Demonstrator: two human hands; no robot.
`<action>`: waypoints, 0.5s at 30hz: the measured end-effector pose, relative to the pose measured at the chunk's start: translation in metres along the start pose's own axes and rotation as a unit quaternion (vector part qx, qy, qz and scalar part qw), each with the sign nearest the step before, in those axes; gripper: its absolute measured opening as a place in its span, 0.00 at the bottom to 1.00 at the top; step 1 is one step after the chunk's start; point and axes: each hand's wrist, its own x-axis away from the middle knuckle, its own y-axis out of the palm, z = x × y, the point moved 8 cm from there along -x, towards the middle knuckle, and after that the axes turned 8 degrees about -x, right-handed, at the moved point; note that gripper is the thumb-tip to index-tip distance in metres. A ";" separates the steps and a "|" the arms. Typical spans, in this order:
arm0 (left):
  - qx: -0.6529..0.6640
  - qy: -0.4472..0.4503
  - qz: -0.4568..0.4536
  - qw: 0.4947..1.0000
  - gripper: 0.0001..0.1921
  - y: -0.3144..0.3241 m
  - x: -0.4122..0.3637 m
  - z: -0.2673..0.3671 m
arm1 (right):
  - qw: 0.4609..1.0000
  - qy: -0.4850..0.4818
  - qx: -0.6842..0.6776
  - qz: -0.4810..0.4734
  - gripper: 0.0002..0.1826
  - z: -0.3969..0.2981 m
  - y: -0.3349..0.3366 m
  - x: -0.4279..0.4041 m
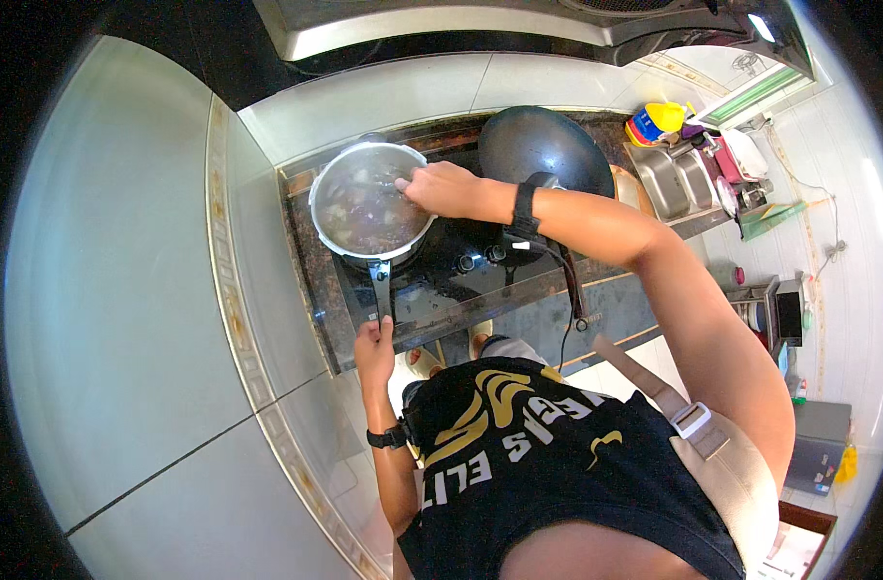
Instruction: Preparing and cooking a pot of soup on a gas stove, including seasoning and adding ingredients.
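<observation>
A round metal pot (pixel 369 199) stands on the left side of the black glass gas hob (pixel 449 290), with cloudy liquid and pale and brownish pieces inside. My left hand (pixel 375 351) grips the end of its long dark handle (pixel 381 290), which points toward me. Over the pot's right rim, my right hand (pixel 441 190) is closed with its fingers above the liquid. A thin utensil seems to lie beneath these fingers, but its shape is hard to make out. Steam or haze blurs the pot's contents.
Right of the pot stands a large dark wok (pixel 547 152). A range hood (pixel 449 29) hangs above, and a tiled wall (pixel 137 290) borders the left. Farther right are a yellow container (pixel 655 123), a wooden board (pixel 630 190) and a steel double sink (pixel 670 181). A cord hangs over the counter's front edge.
</observation>
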 end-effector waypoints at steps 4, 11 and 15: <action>0.035 -0.028 -0.021 0.999 0.20 -0.005 0.012 0.026 | 0.997 0.040 0.054 -0.026 0.09 0.025 0.015 0.007; 0.091 0.014 0.031 0.995 0.17 0.004 0.003 -0.002 | 0.962 0.166 -0.148 -0.156 0.12 0.055 0.022 0.007; 0.094 0.018 0.024 0.995 0.16 0.006 0.002 0.000 | 0.832 0.335 -0.376 -0.236 0.13 0.064 0.021 0.023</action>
